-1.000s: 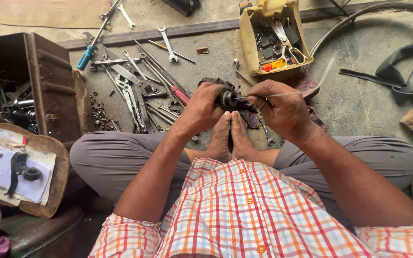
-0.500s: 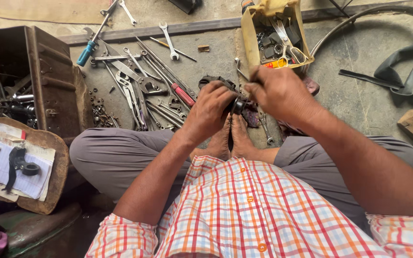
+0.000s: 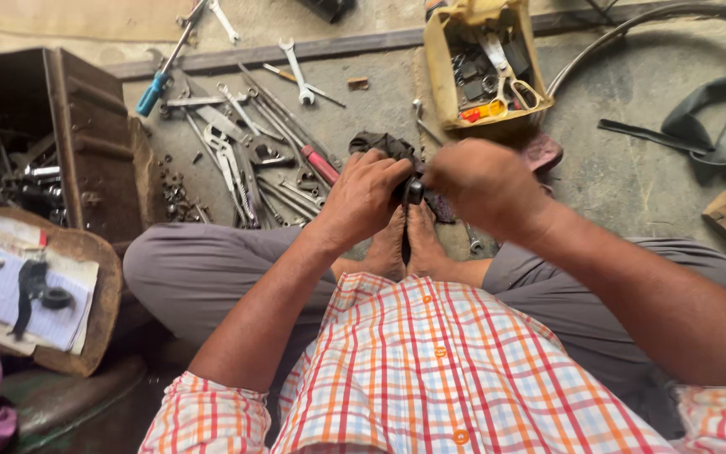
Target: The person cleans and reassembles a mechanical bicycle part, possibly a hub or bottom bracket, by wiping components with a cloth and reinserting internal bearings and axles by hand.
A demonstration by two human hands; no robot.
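I sit cross-legged on the floor with both hands raised over my bare feet (image 3: 405, 240). My left hand (image 3: 363, 197) grips a small dark metal part (image 3: 413, 192). My right hand (image 3: 481, 181) closes on the same part from the right side, and its fingers hide most of it. In an earlier frame a thin metal tool showed in the right hand; it is hidden now. A dark rag (image 3: 384, 145) lies on the floor just beyond the hands.
Spanners, pliers and a blue-handled screwdriver (image 3: 157, 84) are spread on the concrete ahead. A yellow container of small parts (image 3: 485, 67) stands behind them. A rusty metal toolbox (image 3: 52, 134) is at left, a notebook (image 3: 10, 290) below it, and black rubber tubing (image 3: 716, 126) at right.
Both hands have stayed together on the small part and turned slightly. The thin tool seen sticking out of my right hand a second ago no longer shows.
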